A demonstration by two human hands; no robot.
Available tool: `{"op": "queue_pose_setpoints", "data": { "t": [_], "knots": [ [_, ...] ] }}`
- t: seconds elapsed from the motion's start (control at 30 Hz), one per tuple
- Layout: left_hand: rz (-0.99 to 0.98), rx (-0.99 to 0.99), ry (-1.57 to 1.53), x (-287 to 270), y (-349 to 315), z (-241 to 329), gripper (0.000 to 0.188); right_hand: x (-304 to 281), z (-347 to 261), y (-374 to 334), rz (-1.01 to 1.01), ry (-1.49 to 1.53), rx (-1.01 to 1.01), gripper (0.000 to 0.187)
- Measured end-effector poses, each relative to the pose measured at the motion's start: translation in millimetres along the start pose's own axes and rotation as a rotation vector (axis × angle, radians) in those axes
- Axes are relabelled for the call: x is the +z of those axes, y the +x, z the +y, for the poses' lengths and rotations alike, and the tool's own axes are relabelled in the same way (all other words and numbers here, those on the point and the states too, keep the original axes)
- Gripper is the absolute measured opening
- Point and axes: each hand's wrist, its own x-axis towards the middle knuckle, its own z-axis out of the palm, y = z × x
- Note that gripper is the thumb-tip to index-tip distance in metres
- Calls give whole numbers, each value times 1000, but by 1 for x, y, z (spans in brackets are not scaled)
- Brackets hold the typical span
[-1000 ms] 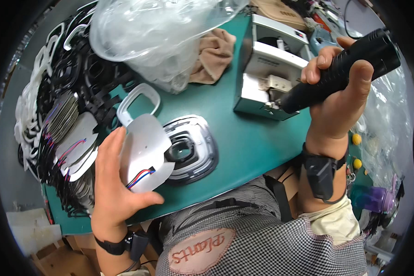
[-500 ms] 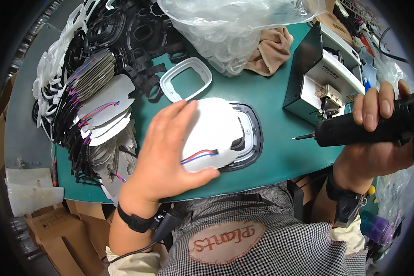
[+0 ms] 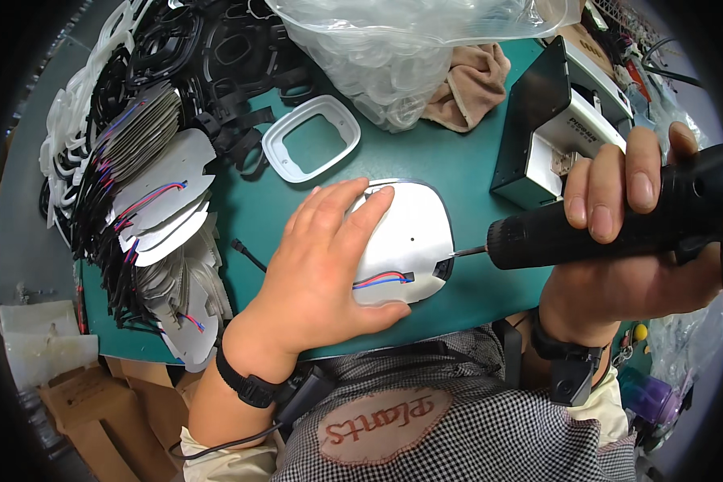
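Observation:
My left hand [image 3: 317, 253] lies over a white panel [image 3: 402, 221], fingers spread at its upper edge and thumb along its lower edge, holding it down. Short red and blue wires [image 3: 383, 279] run across this panel. It sits on a black-rimmed rounded housing, of which only a thin dark edge [image 3: 450, 213] shows. In my right hand [image 3: 594, 293] is a black electric screwdriver [image 3: 550, 235], fingers wrapped round its body. Its thin bit points left, its tip at or just beside the panel's right edge; contact is hard to tell.
A white rounded frame [image 3: 335, 108] lies beyond my left hand. Stacked wired panels [image 3: 161, 169] and black frames [image 3: 241, 48] fill the left side. At the back are a bag of clear parts [image 3: 394, 72] and a brown cloth [image 3: 474, 84]. A boxy machine [image 3: 550, 128] stands at right.
The white panel has shifted right and now covers the black-rimmed housing, my left hand moving with it. My right hand has brought the screwdriver left, its tip now at the panel's right edge.

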Motion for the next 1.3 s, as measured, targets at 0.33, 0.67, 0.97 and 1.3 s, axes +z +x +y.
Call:
{"op": "queue_pose_setpoints", "data": {
  "t": [0.33,0.67,0.97,1.3],
  "knots": [
    [-14,41,49,-1,7,7,86,12,-1,7,-109,-196,84,84],
    [-30,26,-11,2,7,1,88,-3,10,0,-81,35,-71,82],
    [-38,18,6,0,7,1,92,13,15,-2,11,49,-53,83],
    [-29,-6,-50,1,7,-1,92,28,30,-6,-3,14,-19,81]
  ]
}}
